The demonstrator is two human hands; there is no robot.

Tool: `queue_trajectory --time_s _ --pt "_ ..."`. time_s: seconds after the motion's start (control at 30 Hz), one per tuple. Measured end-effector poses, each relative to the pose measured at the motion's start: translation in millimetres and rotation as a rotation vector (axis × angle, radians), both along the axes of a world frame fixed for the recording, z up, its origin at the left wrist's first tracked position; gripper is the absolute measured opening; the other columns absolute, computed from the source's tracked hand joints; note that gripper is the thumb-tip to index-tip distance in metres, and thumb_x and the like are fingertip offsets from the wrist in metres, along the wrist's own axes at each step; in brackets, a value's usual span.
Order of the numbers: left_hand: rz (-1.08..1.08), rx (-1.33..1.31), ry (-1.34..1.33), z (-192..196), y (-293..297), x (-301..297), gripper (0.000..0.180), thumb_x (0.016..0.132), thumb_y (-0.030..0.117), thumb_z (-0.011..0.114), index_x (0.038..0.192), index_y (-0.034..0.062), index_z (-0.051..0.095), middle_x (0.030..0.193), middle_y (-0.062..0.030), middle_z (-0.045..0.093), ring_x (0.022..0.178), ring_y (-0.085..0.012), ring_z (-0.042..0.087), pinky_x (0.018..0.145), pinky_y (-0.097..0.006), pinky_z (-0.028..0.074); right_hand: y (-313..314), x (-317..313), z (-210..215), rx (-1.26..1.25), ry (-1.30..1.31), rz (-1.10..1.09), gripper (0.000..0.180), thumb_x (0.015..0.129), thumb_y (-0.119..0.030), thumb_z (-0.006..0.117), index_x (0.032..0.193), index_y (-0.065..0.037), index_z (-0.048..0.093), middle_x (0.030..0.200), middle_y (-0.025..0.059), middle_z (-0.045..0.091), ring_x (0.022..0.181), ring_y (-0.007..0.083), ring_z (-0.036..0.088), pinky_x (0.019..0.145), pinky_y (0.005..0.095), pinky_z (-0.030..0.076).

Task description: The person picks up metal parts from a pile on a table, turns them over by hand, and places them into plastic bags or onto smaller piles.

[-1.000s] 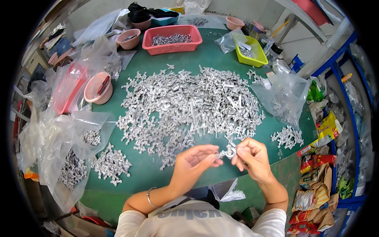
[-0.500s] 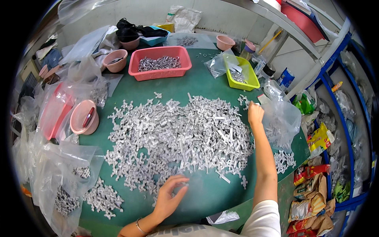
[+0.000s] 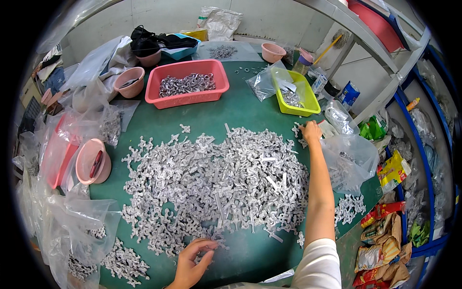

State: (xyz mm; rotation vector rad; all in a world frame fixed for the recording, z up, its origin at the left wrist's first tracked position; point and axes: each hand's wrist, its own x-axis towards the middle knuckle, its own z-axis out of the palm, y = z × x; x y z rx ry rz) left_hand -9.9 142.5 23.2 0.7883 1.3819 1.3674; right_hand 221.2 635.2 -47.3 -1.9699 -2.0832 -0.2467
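1. Hundreds of small silver-grey metal pieces lie in a broad heap (image 3: 216,188) across the middle of the green table (image 3: 255,257); many have lobed, cross-like outlines, and a few straight strips show among them.

2. The right hand (image 3: 312,131) reaches to the far right, its fingertips just beside a small cluster (image 3: 296,130) near the heap's far right corner. Whether it pinches a piece, I cannot tell.

3. At the heap's near edge, the left hand (image 3: 192,265) has its fingers loosely curled, with a gap between thumb and fingers (no piece shows in that gap).

4. Other pieces lie apart from the heap: a left pile (image 3: 126,262) beside a clear bag, and a right pile (image 3: 350,209) near a second bag (image 3: 353,166) (the plastic blurs its contents).

5. Judging by how things lie, the separate groups could be the portion dealt with. The heap far outweighs them, so most of the handling seems left to do.

6. Beyond the heap, a pink tub (image 3: 187,99) holds metal rings.
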Motion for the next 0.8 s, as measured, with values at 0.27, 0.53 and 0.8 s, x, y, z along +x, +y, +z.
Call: queue_trajectory --time_s 0.27,0.53,0.8 --pt "-0.017 -0.011 -0.013 -3.5 -5.8 3.1 0.021 0.081 -0.005 0.052 0.102 -0.0056 0.054 0.099 -0.0108 0.053 0.094 -0.0171 0.055 0.084 -0.026 0.042 -12.2 2.0 0.7 0.14 0.359 0.093 0.028 0.069 -0.017 0.069 0.092 -0.004 0.061 0.08 0.0104 0.064 0.075 0.0271 0.061 0.067 0.0363 0.047" --pt "-0.088 0.112 0.099 5.2 -13.4 7.0 0.025 0.079 -0.005 0.054 0.104 -0.0048 0.053 0.099 -0.0106 0.055 0.091 -0.0167 0.056 0.081 -0.026 0.043 -211.0 -44.8 116.9 -0.233 1.15 0.484 0.027 0.072 -0.007 0.068 0.095 0.005 0.059 0.069 0.001 0.058 0.056 0.0027 0.045 0.05 0.016 0.036" --pt "0.012 0.45 0.131 61.8 -2.5 21.7 0.042 0.076 -0.011 0.054 0.116 -0.0049 0.045 0.105 -0.0125 0.049 0.095 -0.0196 0.052 0.081 -0.03 0.045 -365.7 -40.1 172.2 -0.33 0.843 0.902 0.027 0.067 -0.003 0.071 0.092 0.001 0.063 0.064 0.0036 0.056 0.049 0.0049 0.044 0.046 0.0196 0.036"
